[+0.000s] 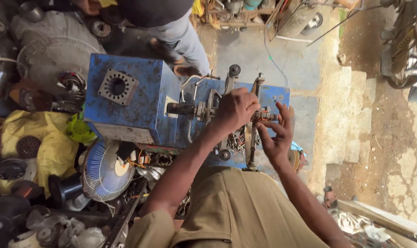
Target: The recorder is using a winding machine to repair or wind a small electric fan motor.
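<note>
A: Status at the blue machine (130, 103)?

B: Both hands are on the metal fixture bolted to the machine's right side. The spindle (185, 109) runs out of the blue box into it. No wire or coil that I can see on the former (267, 115) at the right end, so I judge it's setup stage, nothing wound yet. Can't confirm; the hands cover most of it.

A: Hands?

B: The left hand (236, 109) is closed in a fist around the middle of the fixture, just right of the spindle. What exactly it clamps is hidden under the knuckles. The right hand (276, 135) is spread, fingers apart, tips touching the former from below and to the right. Not gripping.

A: Condition of the fixture?

B: Bare grey steel, worn. Two long arms (254, 124) cross it top to bottom, a roller at each end. The box has scuffed blue paint, with a square stator core (118, 86) sitting on top at its left.

A: Around it?

B: Another person's legs (183, 43) beyond the machine. A fan guard (103, 171) and a yellow sack (52, 142) below left of it, scrap motor parts all along the left.
</note>
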